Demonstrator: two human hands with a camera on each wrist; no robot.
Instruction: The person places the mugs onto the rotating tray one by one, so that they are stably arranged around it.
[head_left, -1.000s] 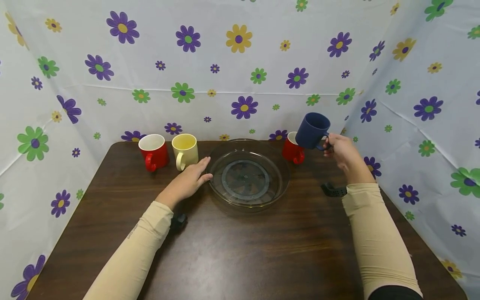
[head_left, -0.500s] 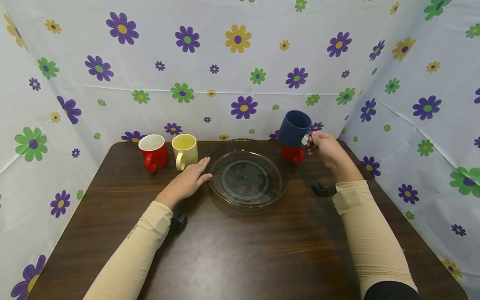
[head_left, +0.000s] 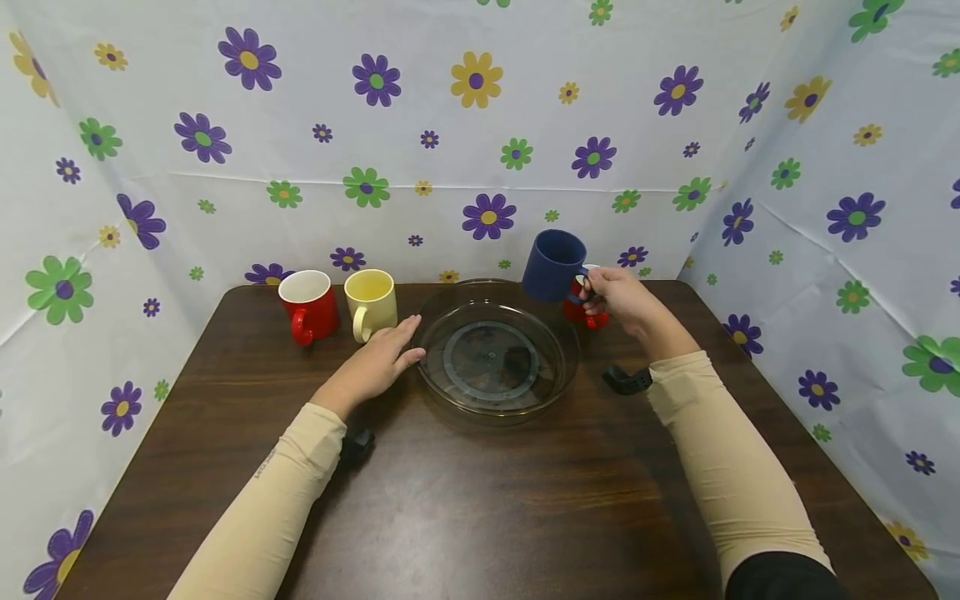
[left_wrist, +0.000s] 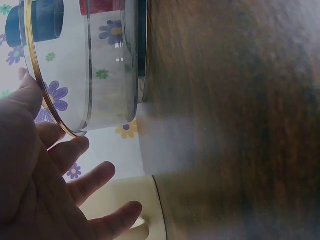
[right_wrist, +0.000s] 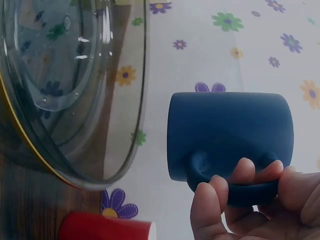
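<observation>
My right hand (head_left: 624, 302) grips a dark blue mug (head_left: 553, 267) by its handle, raised over the back right rim of a clear round turntable (head_left: 491, 400). In the right wrist view the fingers curl through the mug's handle (right_wrist: 232, 192). My left hand (head_left: 378, 362) lies at the turntable's left rim with its fingers extended; in the left wrist view the fingertips (left_wrist: 77, 146) are right at that rim. A yellow mug (head_left: 371, 300) stands just beyond the left hand. Behind the right hand, a red mug (head_left: 576, 310) is partly hidden.
Another red mug (head_left: 318, 310) with a white inside stands left of the yellow one, handle toward me. The dark wooden table (head_left: 480, 508) ends at a flower-printed cloth (head_left: 420, 217) hanging behind it and along both sides.
My right hand has carried the blue mug leftward, past the front of the right-hand red mug and over the turntable's edge. The left hand stays where it was.
</observation>
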